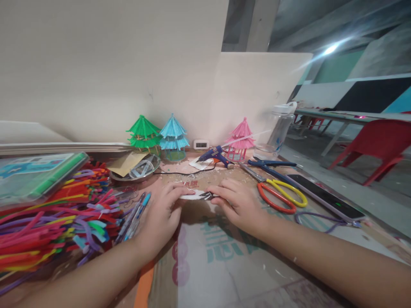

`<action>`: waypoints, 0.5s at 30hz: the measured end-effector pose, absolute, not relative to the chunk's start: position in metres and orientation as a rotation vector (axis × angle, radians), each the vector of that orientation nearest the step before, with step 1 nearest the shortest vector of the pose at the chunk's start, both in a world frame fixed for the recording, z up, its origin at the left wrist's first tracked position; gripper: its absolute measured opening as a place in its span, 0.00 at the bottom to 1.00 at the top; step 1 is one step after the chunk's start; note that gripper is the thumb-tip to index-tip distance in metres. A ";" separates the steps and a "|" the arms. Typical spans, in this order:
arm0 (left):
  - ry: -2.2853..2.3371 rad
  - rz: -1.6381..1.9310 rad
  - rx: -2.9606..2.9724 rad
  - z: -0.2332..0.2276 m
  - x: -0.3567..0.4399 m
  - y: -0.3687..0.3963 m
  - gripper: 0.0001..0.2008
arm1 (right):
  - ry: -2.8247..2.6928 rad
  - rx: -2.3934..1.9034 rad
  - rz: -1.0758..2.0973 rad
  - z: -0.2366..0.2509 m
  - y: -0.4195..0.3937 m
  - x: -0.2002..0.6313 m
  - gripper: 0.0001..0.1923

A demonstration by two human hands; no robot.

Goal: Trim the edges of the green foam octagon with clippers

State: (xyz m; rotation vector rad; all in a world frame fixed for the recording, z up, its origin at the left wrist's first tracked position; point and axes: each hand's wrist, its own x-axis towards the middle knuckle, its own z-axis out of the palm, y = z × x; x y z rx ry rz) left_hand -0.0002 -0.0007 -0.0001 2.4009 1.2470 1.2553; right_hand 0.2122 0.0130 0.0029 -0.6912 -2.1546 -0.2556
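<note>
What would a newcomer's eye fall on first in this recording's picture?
Probably the heap of bright pipe cleaners at the lower left, then the little green pagoda, blue pagoda and pink pagoda along the back. In the middle, the left hand touches a white piece while the right hand seems to pinch a dark item.

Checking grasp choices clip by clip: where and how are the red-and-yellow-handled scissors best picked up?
Probably by both loops of the scissors, the red loop and yellow loop together, the right hand coming from above on the near side. The loops lie close together toward the person, while the blades point away; the blue-handled pliers crowd the far side.
</note>
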 end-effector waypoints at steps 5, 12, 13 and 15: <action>1.193 1.237 2.434 -0.001 -0.001 -0.001 0.19 | -2.178 -0.683 -0.256 0.003 0.013 0.213 0.17; 1.197 1.268 2.424 0.000 0.000 -0.002 0.21 | -2.152 -0.665 -0.273 0.003 0.013 0.212 0.16; 1.207 1.273 2.420 0.000 0.000 -0.001 0.21 | -2.151 -0.663 -0.272 0.003 0.014 0.213 0.16; 1.205 1.276 2.416 0.000 0.000 -0.001 0.21 | -2.149 -0.665 -0.272 0.003 0.014 0.213 0.16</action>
